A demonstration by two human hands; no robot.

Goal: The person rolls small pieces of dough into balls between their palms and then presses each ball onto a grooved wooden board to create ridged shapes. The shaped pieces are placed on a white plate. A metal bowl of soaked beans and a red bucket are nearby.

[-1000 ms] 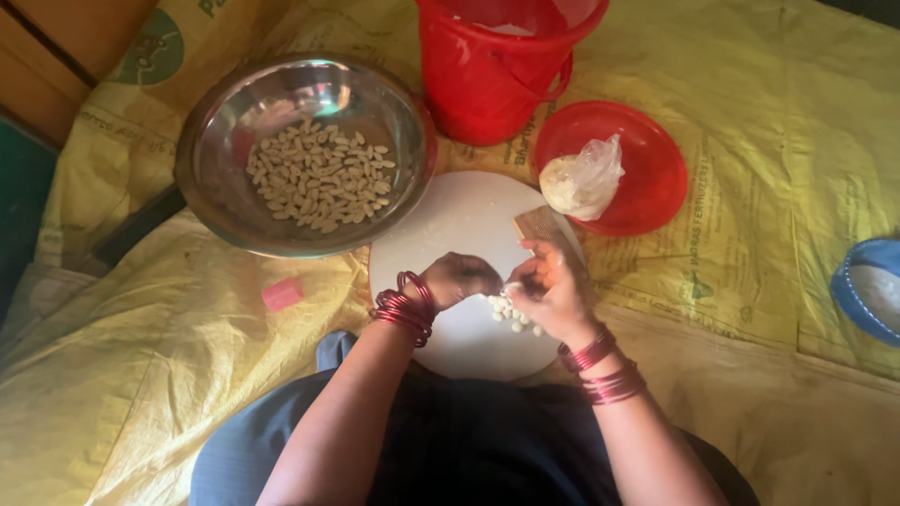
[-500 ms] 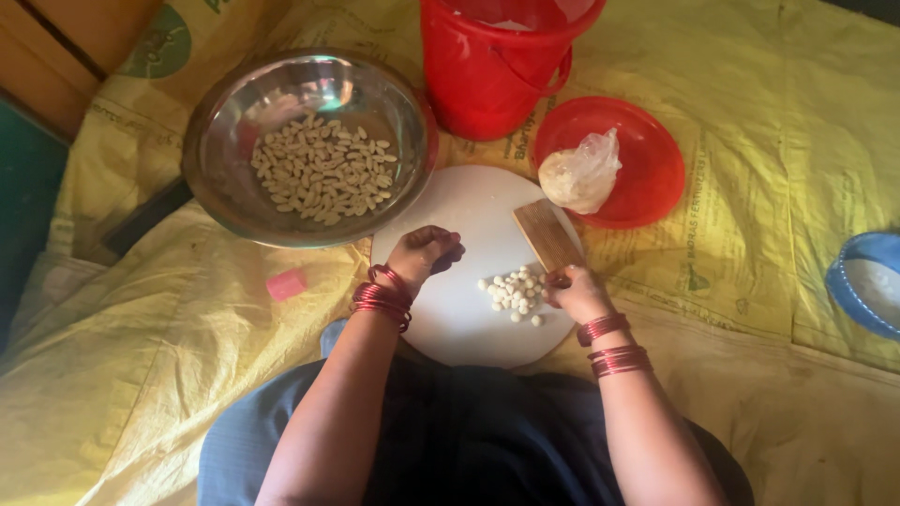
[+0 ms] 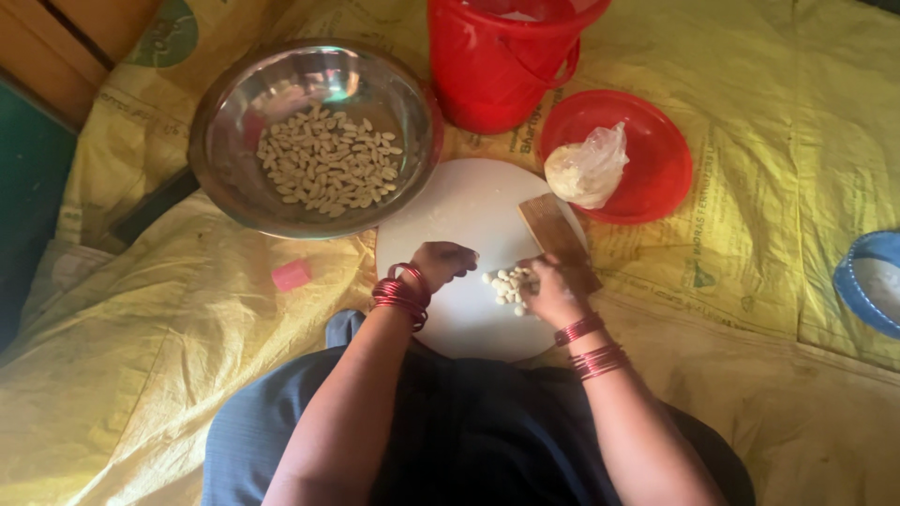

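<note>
A round white board (image 3: 459, 206) lies in front of me on a yellow sheet. A small heap of pale dough pieces (image 3: 509, 284) sits on it near its right side. My right hand (image 3: 553, 292) rests against that heap and grips a flat wooden scraper (image 3: 555, 234) that leans up and away from it. My left hand (image 3: 442, 263) hovers with curled fingers just left of the heap, and I cannot see anything in it. Both wrists wear red bangles.
A steel bowl (image 3: 234, 178) holding several pale shaped pieces stands at the upper left. A red bucket (image 3: 497, 66) is behind the board, a red plate (image 3: 656, 159) with a bagged dough lump (image 3: 586, 169) to the right. A pink item (image 3: 292, 275) lies left; a blue-rimmed dish (image 3: 872, 281) far right.
The dough pieces went from my hands onto the board as a heap. My right hand dropped to the heap with the scraper, and my left hand shifted beside it.
</note>
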